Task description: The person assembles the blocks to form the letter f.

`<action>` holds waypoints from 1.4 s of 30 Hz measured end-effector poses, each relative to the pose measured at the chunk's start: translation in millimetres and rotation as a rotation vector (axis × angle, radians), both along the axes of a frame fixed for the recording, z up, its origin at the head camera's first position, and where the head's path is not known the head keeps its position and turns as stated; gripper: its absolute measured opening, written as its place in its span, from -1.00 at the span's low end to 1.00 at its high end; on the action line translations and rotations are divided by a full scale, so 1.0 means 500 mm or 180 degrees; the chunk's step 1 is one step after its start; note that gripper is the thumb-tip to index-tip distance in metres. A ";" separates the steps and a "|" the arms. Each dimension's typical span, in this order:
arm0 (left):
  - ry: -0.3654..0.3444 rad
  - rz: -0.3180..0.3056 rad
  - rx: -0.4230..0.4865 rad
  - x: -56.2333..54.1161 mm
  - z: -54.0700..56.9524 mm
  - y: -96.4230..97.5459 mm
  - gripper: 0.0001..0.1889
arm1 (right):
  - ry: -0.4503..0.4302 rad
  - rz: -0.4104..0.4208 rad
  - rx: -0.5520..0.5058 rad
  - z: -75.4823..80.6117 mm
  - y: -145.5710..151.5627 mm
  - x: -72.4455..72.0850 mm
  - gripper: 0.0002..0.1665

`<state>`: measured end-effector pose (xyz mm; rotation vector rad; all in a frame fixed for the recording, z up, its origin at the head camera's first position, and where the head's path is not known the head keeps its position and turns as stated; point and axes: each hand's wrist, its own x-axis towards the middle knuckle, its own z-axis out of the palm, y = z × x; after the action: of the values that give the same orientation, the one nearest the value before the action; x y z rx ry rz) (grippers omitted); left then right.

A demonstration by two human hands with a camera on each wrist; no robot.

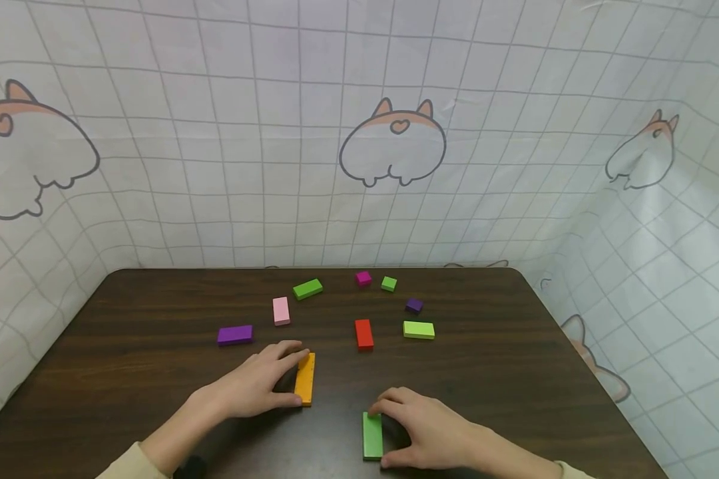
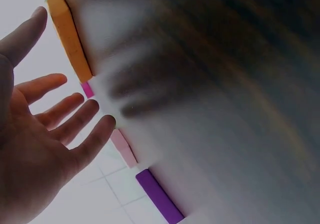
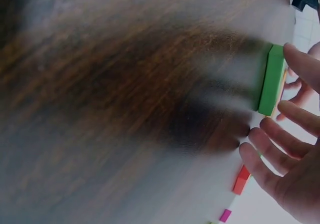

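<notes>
My left hand [image 1: 262, 382] is at the left side of a long orange block [image 1: 305, 379] lying flat on the table. Its thumb is by the block's near end and its forefinger by the far end; in the left wrist view the fingers [image 2: 82, 126] are spread and loosely extended. Closer to the front edge, my right hand [image 1: 428, 429] is on the right side of a green block [image 1: 372, 436]. The thumb is at its near corner and the fingertips are at its far end. The right wrist view shows these fingers [image 3: 280, 156] spread apart as well.
Beyond the hands lie a purple block [image 1: 236, 335], a pink block [image 1: 281, 311], a red block [image 1: 364, 334], a lime block [image 1: 418, 330] and another green block [image 1: 308, 289]. Small magenta [image 1: 363, 278], green [image 1: 389, 284] and dark purple cubes [image 1: 414, 305] lie farther back, before a patterned curtain [image 1: 311, 219].
</notes>
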<state>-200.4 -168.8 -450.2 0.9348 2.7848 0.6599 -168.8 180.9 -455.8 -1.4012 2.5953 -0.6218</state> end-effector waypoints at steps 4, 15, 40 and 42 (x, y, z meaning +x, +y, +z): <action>-0.0083 0.0035 -0.0021 -0.004 -0.002 -0.002 -0.17 | 0.0062 0.0005 0.0071 -0.004 -0.005 0.003 -0.38; -0.0133 -0.0041 -0.0099 -0.010 -0.013 -0.008 -0.12 | 0.0038 -0.0093 0.0233 -0.005 -0.026 0.015 -0.41; -0.0117 -0.0136 -0.0075 -0.016 -0.024 -0.020 -0.05 | -0.0652 -0.0489 -0.0283 -0.049 -0.041 0.041 -0.34; -0.0119 -0.0149 -0.0076 -0.018 -0.025 -0.021 -0.05 | -0.0696 -0.0506 -0.0313 -0.051 -0.042 0.042 -0.34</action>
<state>-209.4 -179.3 -462.5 0.9696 2.7231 0.6295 -147.6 160.0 -481.4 -1.0877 2.5460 -0.8821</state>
